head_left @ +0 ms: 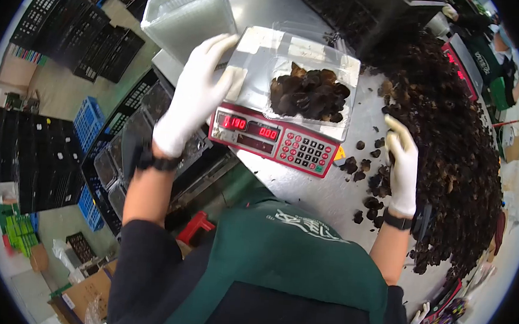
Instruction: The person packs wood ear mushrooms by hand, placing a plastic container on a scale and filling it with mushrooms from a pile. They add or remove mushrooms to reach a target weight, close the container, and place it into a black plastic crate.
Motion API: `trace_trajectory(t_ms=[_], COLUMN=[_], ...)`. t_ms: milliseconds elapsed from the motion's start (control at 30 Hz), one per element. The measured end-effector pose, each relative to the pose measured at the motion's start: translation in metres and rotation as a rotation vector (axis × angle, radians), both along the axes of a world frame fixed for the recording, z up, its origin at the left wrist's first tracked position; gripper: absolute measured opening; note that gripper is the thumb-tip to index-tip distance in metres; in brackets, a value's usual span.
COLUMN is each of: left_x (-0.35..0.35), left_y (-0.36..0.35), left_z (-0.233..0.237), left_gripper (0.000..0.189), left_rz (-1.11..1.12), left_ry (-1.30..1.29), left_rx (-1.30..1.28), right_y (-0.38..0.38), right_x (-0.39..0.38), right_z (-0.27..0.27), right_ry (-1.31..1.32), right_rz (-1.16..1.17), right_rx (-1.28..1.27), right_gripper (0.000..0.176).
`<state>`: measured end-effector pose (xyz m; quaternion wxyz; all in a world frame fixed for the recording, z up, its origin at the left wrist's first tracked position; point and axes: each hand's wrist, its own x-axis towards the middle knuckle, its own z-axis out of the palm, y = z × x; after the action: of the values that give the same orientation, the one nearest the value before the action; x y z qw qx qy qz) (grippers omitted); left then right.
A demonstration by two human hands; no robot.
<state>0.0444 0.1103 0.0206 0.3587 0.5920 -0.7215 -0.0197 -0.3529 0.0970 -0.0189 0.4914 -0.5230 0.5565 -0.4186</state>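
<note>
My left hand (203, 80), in a white glove, is at the left edge of a red and silver digital scale (267, 139). Its fingers are stretched out with the thumb apart, holding nothing I can see. A clear plastic tray (341, 122) rests on the scale's platform with dark, ear-shaped mushrooms (308, 93) in it. Red digits on the display seem to read 0.190 and 0.00. To the right of the scale, my gloved right hand (401, 157) hovers over the metal table, its fingers loosely bent and apart, beside a large heap of the same mushrooms (452, 163).
A stack of clear plastic trays (185, 15) stands behind my left hand. A black crate (113, 146) holding filled clear trays is at my left. Small mushroom pieces (374, 203) lie near the table's front edge. Another red scale (460, 66) and co-workers are across the heap.
</note>
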Motion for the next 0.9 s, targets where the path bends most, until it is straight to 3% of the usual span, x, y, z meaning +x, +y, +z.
trace_trajectory(t_ms=[67, 133, 200, 333, 367, 400, 533, 600, 667, 733, 833, 900], left_x=[0.006, 0.000, -0.004, -0.022, -0.029, -0.034, -0.033, -0.031, -0.031, -0.029, -0.030, -0.042], left_y=[-0.037, -0.074, -0.115, -0.164, -0.171, -0.174, -0.150, -0.122, -0.084, -0.049, -0.005, 0.009], left_z=[-0.009, -0.015, -0.029, -0.052, -0.058, -0.062, -0.053, -0.031, -0.010, 0.006, -0.013, -0.033], left_gripper=[0.044, 0.054, 0.062, 0.070, 0.061, 0.060, 0.069, 0.061, 0.055, 0.055, 0.052, 0.047], left_rz=[-0.087, -0.029, 0.022, 0.055, 0.094, 0.092, 0.033, -0.161, -0.215, -0.366, -0.363, -0.228], left_ry=[0.050, 0.115, -0.042, -0.232, -0.182, -0.112, 0.256, 0.393, 0.423, 0.092, -0.012, 0.083], left_rx=[0.155, 0.448, 0.502, 0.571, 0.691, 0.614, 0.324, 0.297, 0.378, 0.210, 0.306, 0.312], right_y=[0.031, 0.057, 0.074, 0.073, 0.071, 0.068, 0.050, 0.038, 0.024, 0.011, -0.005, -0.009], right_x=[-0.020, -0.027, -0.024, -0.031, -0.032, -0.033, -0.015, -0.005, 0.010, 0.024, 0.038, 0.048], right_z=[-0.035, -0.063, -0.073, -0.065, -0.060, -0.056, -0.027, -0.033, -0.020, -0.014, -0.023, -0.027], right_ry=[-0.243, -0.443, -0.576, -0.484, -0.410, -0.362, -0.213, -0.177, -0.086, -0.097, -0.210, -0.178], right_rz=[0.031, -0.004, -0.103, -0.073, -0.058, -0.030, 0.028, 0.087, 0.095, 0.125, 0.254, 0.299], right_rx=[0.191, 0.312, 0.378, 0.334, 0.295, 0.266, 0.222, 0.065, 0.081, 0.094, 0.091, 0.114], right_gripper=[0.038, 0.040, 0.040, 0.037, 0.034, 0.033, 0.032, 0.033, 0.037, 0.042, 0.052, 0.051])
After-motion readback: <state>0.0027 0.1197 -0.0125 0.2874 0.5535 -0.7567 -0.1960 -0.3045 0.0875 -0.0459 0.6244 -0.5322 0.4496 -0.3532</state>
